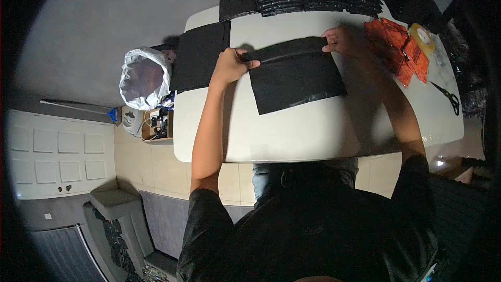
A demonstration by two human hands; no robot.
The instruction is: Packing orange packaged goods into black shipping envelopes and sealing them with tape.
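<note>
we see the black plastic bag (295,75) lying flat on the white tabletop (313,130), straight ahead of us, its long axis running left to right with a slight tilt, the right end a little farther away. both hands sit at its far edge, one at each corner: our left hand (229,66) pinches the far left corner, thumb over the top fold, and our right hand (340,40) is closed on the far right corner. the hands are well apart, the whole width of the bag between them, and neither is clearly nearer. another black sheet (201,55) lies just left of our left hand, orange packets (399,47) and a tape roll (422,36) just right of our right hand.
</note>
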